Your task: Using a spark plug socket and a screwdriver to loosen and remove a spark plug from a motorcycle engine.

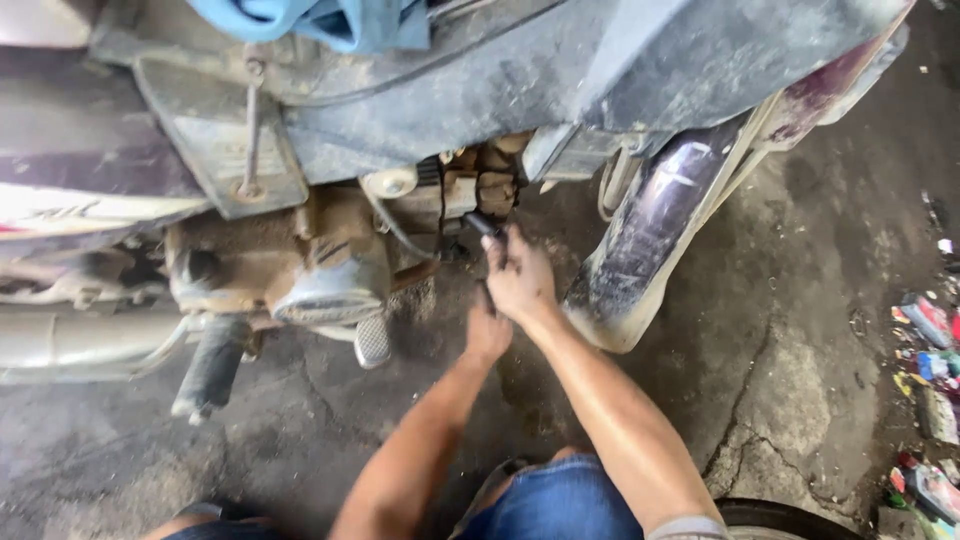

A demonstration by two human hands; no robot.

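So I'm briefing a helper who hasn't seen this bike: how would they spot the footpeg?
Start at the dirty engine under the motorcycle's grey side panel. Look down-left, beside the chrome exhaust pipe: the footpeg juts toward the floor. It alone is a black rubber-covered cylinder; the nearby brake pedal is small, flat and silvery.

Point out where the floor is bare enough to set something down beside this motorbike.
Bare concrete lies between the footpeg and the left hand, and right of the front mudguard up to the litter. It is crowded under the engine, where both hands work; the right hand grips a dark tool.
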